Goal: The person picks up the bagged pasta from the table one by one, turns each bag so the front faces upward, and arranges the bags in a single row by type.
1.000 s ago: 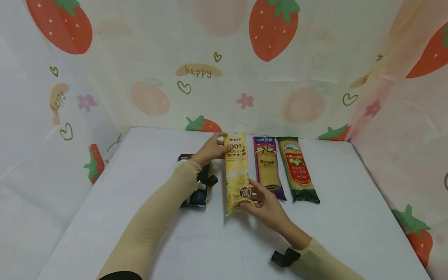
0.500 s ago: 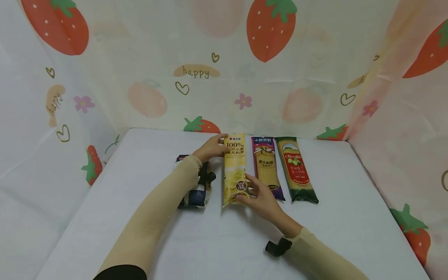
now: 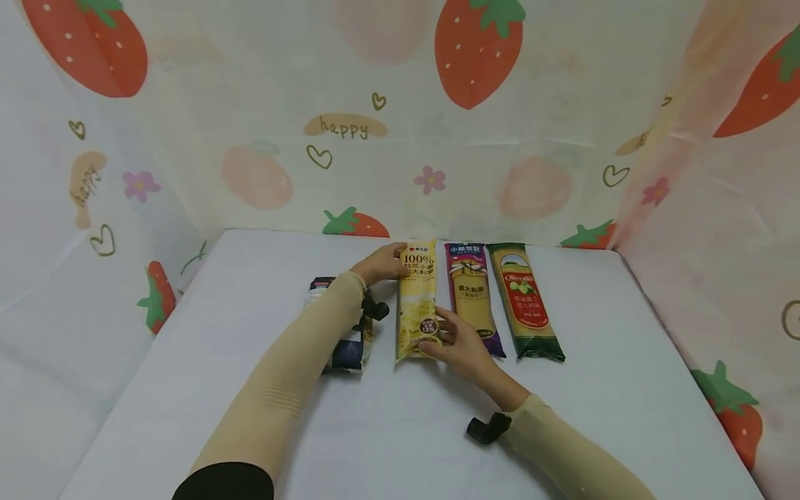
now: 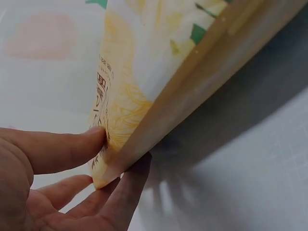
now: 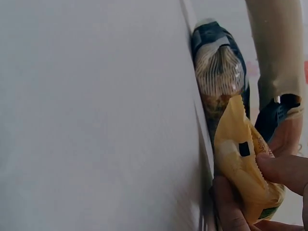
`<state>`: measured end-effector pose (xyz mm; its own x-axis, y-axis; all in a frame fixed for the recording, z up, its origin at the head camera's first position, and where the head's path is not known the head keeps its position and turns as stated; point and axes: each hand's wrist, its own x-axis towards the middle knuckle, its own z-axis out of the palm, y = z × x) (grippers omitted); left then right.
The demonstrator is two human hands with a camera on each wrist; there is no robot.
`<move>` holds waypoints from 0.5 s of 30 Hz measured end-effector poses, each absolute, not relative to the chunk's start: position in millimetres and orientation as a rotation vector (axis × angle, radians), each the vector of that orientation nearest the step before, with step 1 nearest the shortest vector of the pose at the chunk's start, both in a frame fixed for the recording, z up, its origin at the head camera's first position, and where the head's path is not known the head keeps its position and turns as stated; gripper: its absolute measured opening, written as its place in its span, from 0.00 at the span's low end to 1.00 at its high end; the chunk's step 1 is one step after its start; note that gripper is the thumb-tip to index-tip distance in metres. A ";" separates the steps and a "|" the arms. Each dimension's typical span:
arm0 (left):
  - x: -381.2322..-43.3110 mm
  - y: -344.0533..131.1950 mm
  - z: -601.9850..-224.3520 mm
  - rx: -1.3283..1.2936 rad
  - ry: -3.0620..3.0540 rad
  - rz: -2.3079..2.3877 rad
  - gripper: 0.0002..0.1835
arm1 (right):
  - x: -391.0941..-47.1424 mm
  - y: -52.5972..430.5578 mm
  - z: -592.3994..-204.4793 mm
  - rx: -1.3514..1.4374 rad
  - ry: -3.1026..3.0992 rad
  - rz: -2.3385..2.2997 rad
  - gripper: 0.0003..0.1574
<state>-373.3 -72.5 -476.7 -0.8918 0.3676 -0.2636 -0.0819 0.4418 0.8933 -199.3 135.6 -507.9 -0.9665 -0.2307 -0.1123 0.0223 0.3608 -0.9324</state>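
Observation:
A yellow pasta packet stands lengthwise away from me in the head view, between both hands. My left hand pinches its far end, thumb on the printed front and fingers behind, as the left wrist view shows on the packet. At the near end my right hand grips the lower right corner. In the right wrist view, the thumb presses on the yellow packet's crimped end, with fingers underneath. A dark blue pasta packet lies to the left, partly hidden by the left forearm.
Right of the yellow packet lie a purple pasta packet and a green and red pasta packet, side by side. The white table meets a strawberry-printed cloth at the back and sides. Black wrist cameras sit on both wrists.
The yellow packet's near end has moved away from me and lower, lining up beside the purple packet. Both hands kept hold; the right hand moved forward and slightly left with it.

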 end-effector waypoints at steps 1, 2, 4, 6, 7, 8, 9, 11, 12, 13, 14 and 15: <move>-373.5 -71.9 -477.7 0.241 2.281 1.435 0.45 | -200.0 135.6 -508.5 -0.182 2.402 -1.642 0.53; -373.4 -71.6 -478.4 0.243 2.285 1.427 0.45 | -200.7 135.7 -509.1 -0.176 2.404 -1.638 0.52; -373.5 -71.3 -478.9 0.249 2.283 1.426 0.46 | -202.3 135.6 -510.5 -0.169 2.410 -1.631 0.52; -373.7 -71.3 -479.1 0.266 2.279 1.426 0.46 | -203.6 135.4 -511.3 -0.172 2.426 -1.614 0.53; -373.8 -71.3 -479.0 0.276 2.282 1.419 0.46 | -204.5 135.2 -511.9 -0.169 2.434 -1.604 0.53; -373.9 -71.4 -478.8 0.284 2.286 1.411 0.46 | -205.2 135.0 -512.3 -0.170 2.448 -1.588 0.53; -374.3 -71.2 -478.8 0.291 2.292 1.400 0.46 | -206.0 134.8 -512.7 -0.167 2.458 -1.574 0.53; -375.3 -70.9 -478.8 0.303 2.313 1.368 0.46 | -207.6 134.2 -513.1 -0.175 2.492 -1.533 0.53; -375.9 -70.7 -478.7 0.308 2.325 1.352 0.47 | -208.3 133.8 -513.4 -0.181 2.509 -1.513 0.53; -376.5 -70.3 -478.6 0.314 2.339 1.332 0.47 | -208.9 133.4 -513.4 -0.178 2.524 -1.492 0.53; -377.2 -69.9 -478.5 0.320 2.352 1.313 0.47 | -209.4 133.2 -513.2 -0.181 2.537 -1.472 0.53; -378.0 -69.6 -478.2 0.329 2.369 1.287 0.47 | -210.1 132.8 -513.2 -0.180 2.549 -1.452 0.53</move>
